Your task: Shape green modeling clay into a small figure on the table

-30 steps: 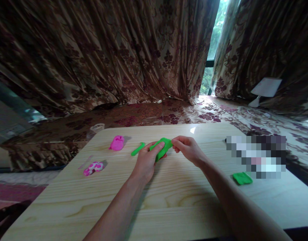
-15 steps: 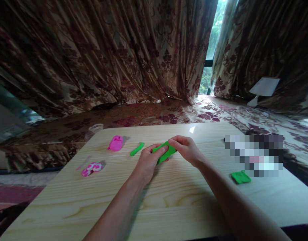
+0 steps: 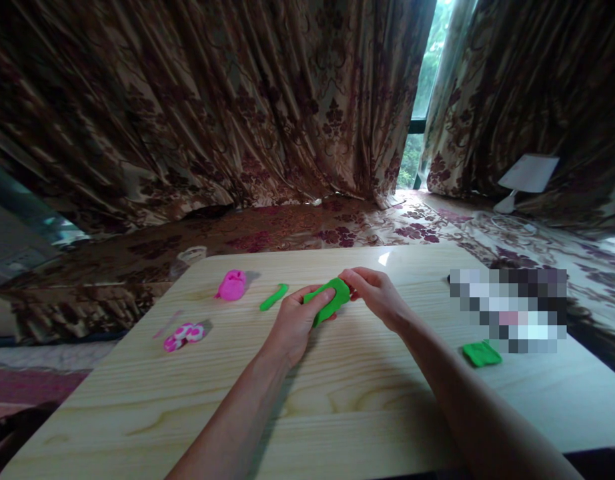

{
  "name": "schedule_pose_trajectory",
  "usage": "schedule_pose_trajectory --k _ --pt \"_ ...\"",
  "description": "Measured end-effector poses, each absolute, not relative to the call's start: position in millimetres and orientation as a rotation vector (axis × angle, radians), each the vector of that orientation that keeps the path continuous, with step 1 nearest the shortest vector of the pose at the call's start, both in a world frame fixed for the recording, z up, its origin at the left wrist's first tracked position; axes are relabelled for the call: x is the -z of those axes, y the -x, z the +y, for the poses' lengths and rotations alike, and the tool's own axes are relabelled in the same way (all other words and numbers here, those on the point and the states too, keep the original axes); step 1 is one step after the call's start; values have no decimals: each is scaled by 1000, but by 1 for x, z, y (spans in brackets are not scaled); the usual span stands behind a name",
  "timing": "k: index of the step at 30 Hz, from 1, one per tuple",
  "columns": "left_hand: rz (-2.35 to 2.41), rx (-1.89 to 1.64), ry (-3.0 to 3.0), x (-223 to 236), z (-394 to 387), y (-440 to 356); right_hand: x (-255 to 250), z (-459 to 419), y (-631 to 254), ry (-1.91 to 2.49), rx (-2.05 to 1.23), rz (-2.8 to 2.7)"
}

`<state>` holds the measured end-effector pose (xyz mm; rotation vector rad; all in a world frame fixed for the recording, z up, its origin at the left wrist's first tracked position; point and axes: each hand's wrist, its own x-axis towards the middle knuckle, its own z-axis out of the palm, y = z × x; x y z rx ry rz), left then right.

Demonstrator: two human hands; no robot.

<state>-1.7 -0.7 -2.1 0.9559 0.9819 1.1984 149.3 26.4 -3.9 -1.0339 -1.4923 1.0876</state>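
Note:
A flat, elongated piece of green modelling clay (image 3: 337, 299) is held above the middle of the table. My left hand (image 3: 298, 319) grips it, thumb lying across the top and fingers underneath. At the clay's right end, my right hand (image 3: 371, 289) has its fingers pinched together against the edge. A curved strip of green clay (image 3: 273, 298) lies just left of my left hand. Farther left sits a rounded pink clay shape (image 3: 232, 286) with a hollow near its top. To the right of my right forearm rests a squarish green clay slab (image 3: 481, 354).
A pink-and-white clay piece (image 3: 184, 337) lies at the left of the wooden table (image 3: 347, 400), near a thin pinkish stick (image 3: 167, 325). A blurred-out object (image 3: 512, 310) is at the right edge. Behind stand a white lamp (image 3: 528, 173) and patterned curtains (image 3: 267, 100).
The fingers of my right hand have shifted slightly right and up, uncovering a more rounded end of the green clay. My left hand keeps its grip.

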Motion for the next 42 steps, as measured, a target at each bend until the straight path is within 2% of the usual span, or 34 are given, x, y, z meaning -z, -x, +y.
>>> schedule_pose_trajectory --k 5,11,26,34,42 --pt "950 -1135 -986 -1 -4 1 3 25 -147 1024 -1067 -1518" --pt "982 -1195 -908 2 0 4 0 24 -150 1041 -1198 -1514" --pt "962 -1133 -872 3 0 4 4 24 -149 1061 -1039 -1544" --pt "914 -1189 -920 7 1 6 2 23 -147 1000 -1211 -1470" --pt "893 -1183 -889 5 0 4 3 22 -144 1012 -1155 -1429"
